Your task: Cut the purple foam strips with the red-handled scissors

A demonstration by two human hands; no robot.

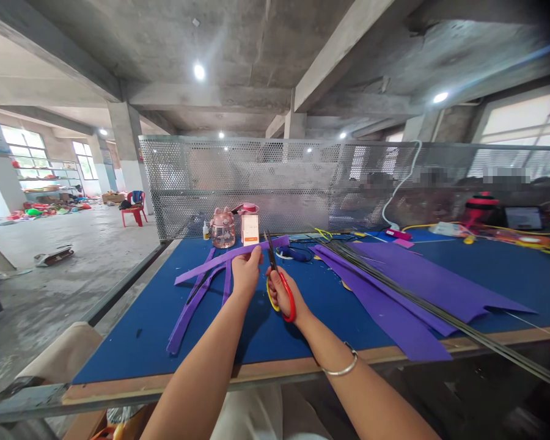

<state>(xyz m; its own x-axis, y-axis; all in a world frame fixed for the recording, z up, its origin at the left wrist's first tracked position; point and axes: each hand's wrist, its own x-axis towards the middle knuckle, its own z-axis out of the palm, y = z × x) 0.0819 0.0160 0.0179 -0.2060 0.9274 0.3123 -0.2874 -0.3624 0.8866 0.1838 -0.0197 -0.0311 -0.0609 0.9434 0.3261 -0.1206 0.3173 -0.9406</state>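
Observation:
My left hand (247, 269) pinches a long purple strip (215, 263) that runs out to both sides of the fingers above the table. My right hand (285, 292) is closed round the red and yellow handles of a pair of scissors (272, 256). The blades point up and lie close to the strip's right part; I cannot tell whether they touch it. More purple strips (189, 315) lie on the blue tabletop (132, 330) to the left. Large purple sheets (385, 299) are spread at the right, with a bundle of thin wires (421, 311) across them.
A perforated metal screen (256, 177) stands along the table's back. Before it are a pink-lidded bottle (223, 229), a phone (251, 230), a small dropper bottle (206, 230) and a blue-handled tool (297, 253). A white cable (396, 189) hangs over the screen to a power strip (398, 234).

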